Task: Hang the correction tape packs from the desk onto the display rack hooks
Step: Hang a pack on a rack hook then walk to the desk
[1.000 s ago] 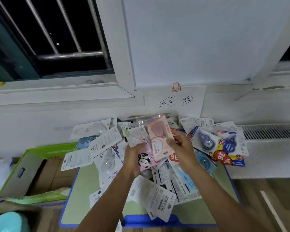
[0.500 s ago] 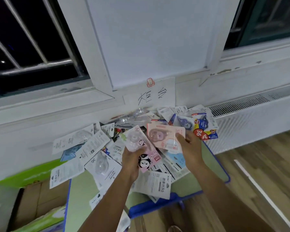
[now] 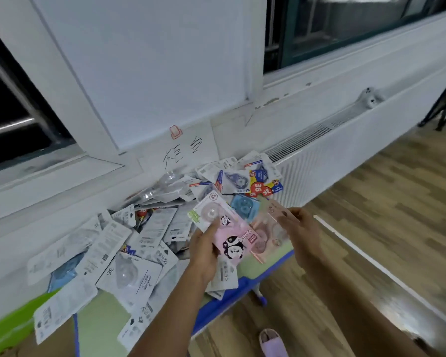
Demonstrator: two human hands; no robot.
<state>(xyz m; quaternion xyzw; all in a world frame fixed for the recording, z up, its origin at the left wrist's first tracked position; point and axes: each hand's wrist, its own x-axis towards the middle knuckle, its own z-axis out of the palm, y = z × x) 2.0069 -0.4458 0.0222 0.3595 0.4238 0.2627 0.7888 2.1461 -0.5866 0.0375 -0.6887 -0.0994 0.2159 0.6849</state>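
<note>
So each hand has one pack lifted off the heap. The left hand [image 3: 204, 251] pinches a pink panda pack [image 3: 227, 233], thumb lying across the front below the clear blister, the other fingers tucked behind the card where I can't see them. My guess is it's held low like that so the top edge with the hang hole stays free for a hook. The right hand [image 3: 298, 228] grips a peach-coloured pack [image 3: 265, 235] by its upper right corner, fingers curled over the edge. That pack sits just past the left thumb, partly tucked under the panda one, and it's blurry, so I can't tell how firm the pinch is.

Below and behind both sets of fingers, the rest of the correction tape packs [image 3: 129, 256] lie jumbled on the green desk [image 3: 250, 266], mostly face down, some blue ones [image 3: 245, 206] just beyond the fingertips. No display rack in sight, so the hanging hasn't begun for these two; probably they need carrying over somewhere off to the side.
</note>
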